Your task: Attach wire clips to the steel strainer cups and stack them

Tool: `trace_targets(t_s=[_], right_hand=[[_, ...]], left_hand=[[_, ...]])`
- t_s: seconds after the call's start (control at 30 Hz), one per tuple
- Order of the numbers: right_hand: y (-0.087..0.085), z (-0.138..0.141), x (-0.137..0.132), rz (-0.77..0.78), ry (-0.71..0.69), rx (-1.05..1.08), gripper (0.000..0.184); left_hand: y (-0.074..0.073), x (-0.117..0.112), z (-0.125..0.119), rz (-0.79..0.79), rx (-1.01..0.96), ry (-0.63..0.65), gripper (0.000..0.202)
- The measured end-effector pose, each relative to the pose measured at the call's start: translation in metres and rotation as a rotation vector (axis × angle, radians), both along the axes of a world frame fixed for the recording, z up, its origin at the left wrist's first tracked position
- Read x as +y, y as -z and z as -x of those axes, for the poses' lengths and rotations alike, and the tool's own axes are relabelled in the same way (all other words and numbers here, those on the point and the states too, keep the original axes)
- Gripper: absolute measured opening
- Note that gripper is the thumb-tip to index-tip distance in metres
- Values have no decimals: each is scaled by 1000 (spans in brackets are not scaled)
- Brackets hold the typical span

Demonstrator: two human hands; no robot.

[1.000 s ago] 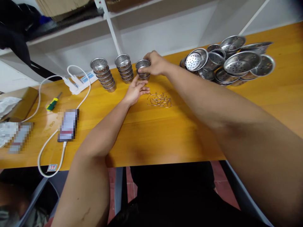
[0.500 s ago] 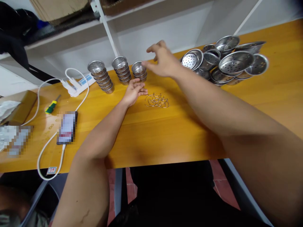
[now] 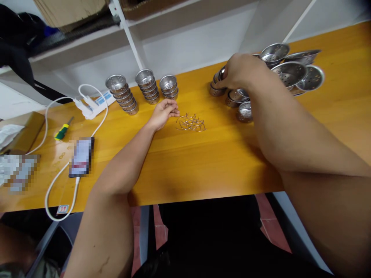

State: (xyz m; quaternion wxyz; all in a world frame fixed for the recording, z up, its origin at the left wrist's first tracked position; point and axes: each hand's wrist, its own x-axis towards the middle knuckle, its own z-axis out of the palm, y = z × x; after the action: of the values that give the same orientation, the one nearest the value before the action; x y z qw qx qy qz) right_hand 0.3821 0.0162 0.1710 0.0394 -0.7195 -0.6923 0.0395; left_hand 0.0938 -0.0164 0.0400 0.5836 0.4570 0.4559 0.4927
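Observation:
My right hand [image 3: 242, 71] reaches into the pile on the right, its fingers curled round a perforated steel strainer cup [image 3: 222, 73]. The hand partly hides that cup and its neighbours. Two small strainer cups [image 3: 245, 112] lie just below my wrist. My left hand [image 3: 165, 114] rests on the table with loosely bent fingers apart and nothing visible in them. Its fingertips are beside a tangle of thin curved wires [image 3: 191, 122]. Behind it stand three stacks of nested strainer cups: a left stack [image 3: 123, 94], a middle stack [image 3: 147, 87] and a shorter right stack [image 3: 169, 87].
Wider strainer bowls [image 3: 290, 73] lie jumbled at the right. To the left are a white power strip [image 3: 100, 101], a green-and-yellow screwdriver [image 3: 62, 132] and a phone [image 3: 82, 157] on a white cable. A shelf [image 3: 185, 19] runs behind the table.
My right hand has moved right, from above the shorter stack to the pile, and closed on a strainer cup there. My left hand has stayed almost in place.

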Motion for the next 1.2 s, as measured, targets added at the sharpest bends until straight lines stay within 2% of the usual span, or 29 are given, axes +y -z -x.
trace_targets(t_s=[0.13, 0.33, 0.47, 0.6, 0.73, 0.8, 0.87, 0.93, 1.03, 1.1, 1.2], right_hand=[[3, 2, -1, 2, 35, 21, 39], [6, 3, 0, -57, 33, 58, 22], [9, 4, 4, -100, 54, 73, 30], [3, 2, 1, -174, 88, 119, 45], [-10, 1, -12, -265, 50, 121, 39], [-16, 4, -21, -309, -63, 134, 31], [-19, 12, -29, -321, -249, 162, 19], [-14, 25, -37, -277, -475, 180, 12], [8, 49, -41, -131, -736, 183, 16], [28, 62, -38, -74, -818, 237, 19], [56, 69, -28, -118, -909, 441, 29]], left_hand=[[-1, -1, 0, -6, -9, 10, 29], [-1, 0, 1, -2, 9, 19, 28], [1, 1, 3, -15, 35, 33, 23], [1, 1, 3, -19, 11, 27, 23], [1, 0, 3, -40, 0, 31, 23], [0, -2, 4, -56, -3, 49, 17], [-2, -5, 5, -71, -18, 69, 6], [-5, -9, 6, -75, -58, 75, 24], [-8, -15, 8, -69, -137, 88, 50], [-6, -16, 10, -69, -156, 116, 55], [2, -12, 13, -81, -153, 116, 54]])
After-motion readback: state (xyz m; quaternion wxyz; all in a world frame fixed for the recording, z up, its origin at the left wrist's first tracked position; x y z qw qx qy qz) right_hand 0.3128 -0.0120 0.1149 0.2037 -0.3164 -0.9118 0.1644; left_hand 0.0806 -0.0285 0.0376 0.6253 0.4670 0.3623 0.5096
